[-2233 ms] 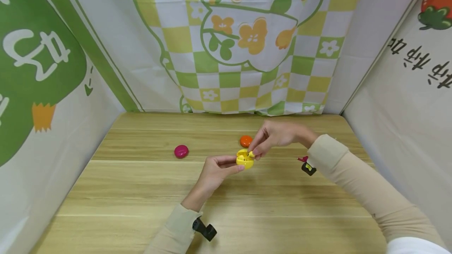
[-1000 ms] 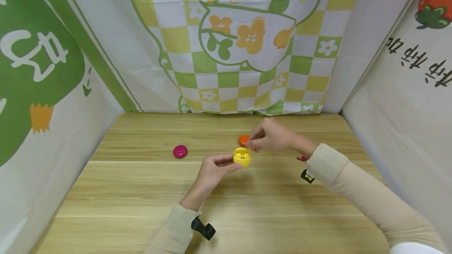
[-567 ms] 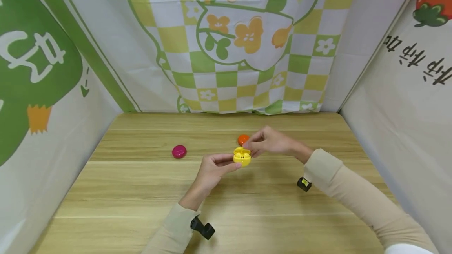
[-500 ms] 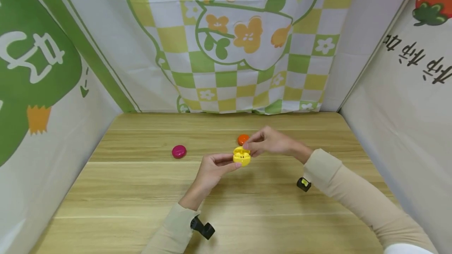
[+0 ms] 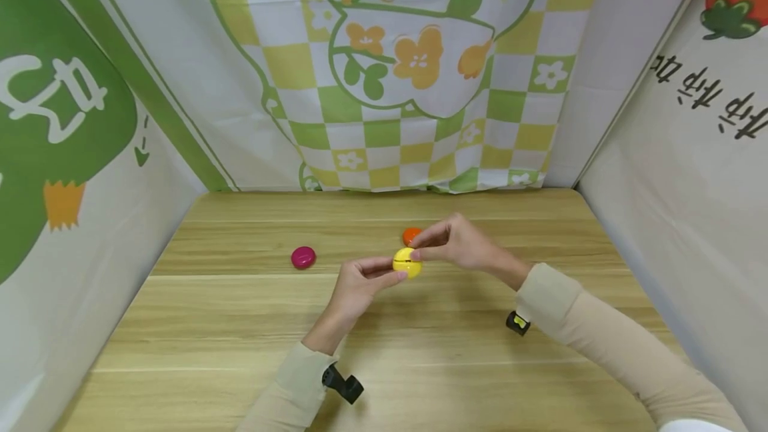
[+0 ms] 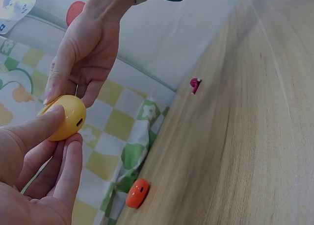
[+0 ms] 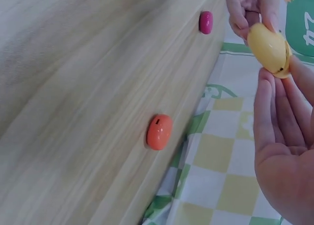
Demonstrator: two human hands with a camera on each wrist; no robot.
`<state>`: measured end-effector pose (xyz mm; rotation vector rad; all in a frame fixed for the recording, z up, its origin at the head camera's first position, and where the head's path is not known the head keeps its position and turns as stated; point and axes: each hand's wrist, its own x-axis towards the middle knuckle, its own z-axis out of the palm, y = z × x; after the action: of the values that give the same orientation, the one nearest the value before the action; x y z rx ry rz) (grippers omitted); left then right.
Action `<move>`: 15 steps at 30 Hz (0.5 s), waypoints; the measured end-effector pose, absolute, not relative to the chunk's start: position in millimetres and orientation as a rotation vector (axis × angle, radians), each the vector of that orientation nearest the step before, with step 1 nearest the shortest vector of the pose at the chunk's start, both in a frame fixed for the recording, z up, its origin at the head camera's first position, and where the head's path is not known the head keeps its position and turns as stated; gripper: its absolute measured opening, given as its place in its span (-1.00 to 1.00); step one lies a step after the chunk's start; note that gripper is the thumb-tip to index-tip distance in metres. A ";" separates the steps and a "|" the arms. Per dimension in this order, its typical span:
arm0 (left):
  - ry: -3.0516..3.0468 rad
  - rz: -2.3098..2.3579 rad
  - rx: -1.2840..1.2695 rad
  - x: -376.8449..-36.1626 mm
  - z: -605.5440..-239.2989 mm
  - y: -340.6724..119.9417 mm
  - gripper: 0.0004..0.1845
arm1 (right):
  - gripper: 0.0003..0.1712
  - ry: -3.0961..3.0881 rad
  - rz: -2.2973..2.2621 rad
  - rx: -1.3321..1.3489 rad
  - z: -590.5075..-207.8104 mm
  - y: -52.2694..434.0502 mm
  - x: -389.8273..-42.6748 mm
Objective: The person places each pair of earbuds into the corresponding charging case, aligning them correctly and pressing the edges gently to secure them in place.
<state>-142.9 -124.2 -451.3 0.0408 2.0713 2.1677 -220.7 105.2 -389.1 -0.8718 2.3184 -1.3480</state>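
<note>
Yellow case [image 5: 407, 262] pinched closed by both hands, above wooden table [image 5: 240, 325]; cloth-walled booth

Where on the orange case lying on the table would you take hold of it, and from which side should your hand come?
Take the orange case across its rounded rim, thumb on one edge and fingers on the other, coming down from above. It lies flat on the wooden table with a low domed top, so only the edges give a probable grip.

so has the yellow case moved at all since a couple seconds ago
Yes, slightly. The yellow case, its lid now closed, sits a bit higher and further left, nearer the orange case on the table.
</note>
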 end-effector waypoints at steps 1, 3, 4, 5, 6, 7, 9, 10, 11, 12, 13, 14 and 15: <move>2.072 2.170 0.039 -143.2 -451.4 -124.0 -0.62 | -0.80 2.330 -1.359 -0.882 -390.5 104.9 -219.8; 2.074 2.173 0.031 -143.5 -451.5 -124.0 -0.62 | -0.80 2.348 -1.380 -0.890 -393.9 104.8 -217.9; 2.075 2.175 0.027 -143.7 -451.5 -124.0 -0.63 | -0.79 2.356 -1.393 -0.895 -395.7 105.1 -216.9; 2.080 2.176 0.024 -144.2 -451.7 -124.0 -0.63 | -0.78 2.359 -1.407 -0.896 -397.3 105.5 -215.8; 2.087 2.176 0.020 -144.5 -451.4 -124.0 -0.63 | -0.76 2.354 -1.428 -0.895 -399.3 105.9 -214.9; 2.096 2.177 0.018 -145.1 -451.4 -123.9 -0.64 | -0.75 2.351 -1.449 -0.884 -401.3 106.5 -213.7; 2.117 2.175 0.011 -146.5 -450.9 -123.9 -0.65 | -0.71 2.360 -1.479 -0.846 -405.1 107.8 -210.6; 2.130 2.172 0.010 -147.5 -450.8 -123.7 -0.66 | -0.70 2.367 -1.489 -0.818 -407.0 108.5 -208.7; 2.144 2.168 0.012 -148.6 -450.7 -123.4 -0.67 | -0.69 2.371 -1.497 -0.785 -408.9 108.8 -206.6; 2.158 2.163 0.013 -149.7 -450.5 -123.0 -0.67 | -0.68 2.368 -1.509 -0.746 -411.3 108.9 -204.6; 2.172 2.158 0.020 -151.1 -451.0 -122.3 -0.68 | -0.68 2.360 -1.525 -0.701 -413.6 108.7 -202.3; 2.189 2.151 0.027 -152.4 -451.7 -121.4 -0.68 | -0.67 2.347 -1.544 -0.654 -416.1 108.1 -200.3; 2.204 2.144 0.031 -153.8 -452.5 -120.3 -0.69 | -0.67 2.328 -1.566 -0.610 -418.8 107.2 -198.6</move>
<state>-153.8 -120.3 -452.5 0.0311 2.2038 2.1439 -198.6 107.2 -418.8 -0.6099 2.3278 -1.5659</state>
